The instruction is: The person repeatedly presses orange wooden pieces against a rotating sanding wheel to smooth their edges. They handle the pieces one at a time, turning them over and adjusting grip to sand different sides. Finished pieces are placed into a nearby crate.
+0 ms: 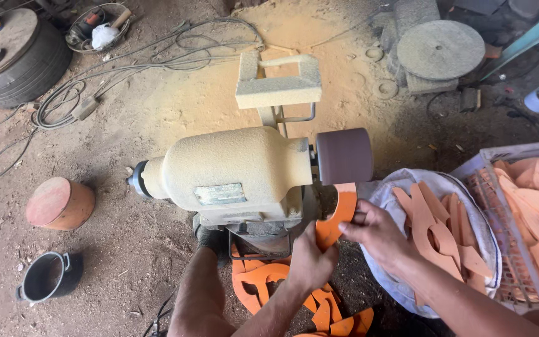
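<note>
Both my hands hold one curved orange wooden piece (339,215) up against the underside of a brownish sanding drum (344,156). My left hand (310,259) grips the piece's lower end. My right hand (375,231) pinches its right edge near the top. The drum sits on the right end of a dust-covered, cream-coloured bench motor (229,168). Several similar orange cut pieces (269,284) lie on the ground below my left hand.
A white sack (394,187) with long orange blanks sits at my right, beside a wire crate (519,262) of more. Sawdust covers the ground behind the motor. Cables (95,87), a tyre (14,59), a reddish pot (60,203) and a black pot (48,274) are at left.
</note>
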The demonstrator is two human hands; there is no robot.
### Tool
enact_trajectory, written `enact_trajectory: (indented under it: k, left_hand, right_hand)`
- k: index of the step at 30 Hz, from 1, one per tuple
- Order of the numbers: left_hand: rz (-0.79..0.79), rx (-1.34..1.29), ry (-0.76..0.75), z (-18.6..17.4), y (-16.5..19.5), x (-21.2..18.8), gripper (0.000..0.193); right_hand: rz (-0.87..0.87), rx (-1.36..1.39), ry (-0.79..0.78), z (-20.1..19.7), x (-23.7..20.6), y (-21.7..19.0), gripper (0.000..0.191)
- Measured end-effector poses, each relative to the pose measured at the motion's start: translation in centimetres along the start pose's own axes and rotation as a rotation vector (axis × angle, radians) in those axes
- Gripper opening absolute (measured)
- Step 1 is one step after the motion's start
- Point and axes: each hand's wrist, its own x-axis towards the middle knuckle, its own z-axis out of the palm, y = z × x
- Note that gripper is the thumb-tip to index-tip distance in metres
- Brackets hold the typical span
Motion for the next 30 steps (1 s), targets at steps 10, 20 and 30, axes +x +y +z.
enact_trajectory:
  k: [10,20,30]
  left_hand:
    - [-0.181,-0.435,-0.179,0.7,-2.3,-5.6,0.04]
    - [-0.205,-0.55,-0.042,1.2,3.4,2.0,0.03]
    - [-0.206,-0.728,-0.01,1.8,4.6,5.7,0.021]
  right_hand:
    - [0.177,0.06,0.055,1.3,-4.9,2.5,0.047]
    - [-0.07,0.507,-0.232,-1.7,1.2,-1.0,0.059]
    - [-0.358,0.712,-0.601,-4.6,6.0,0.4,0.054]
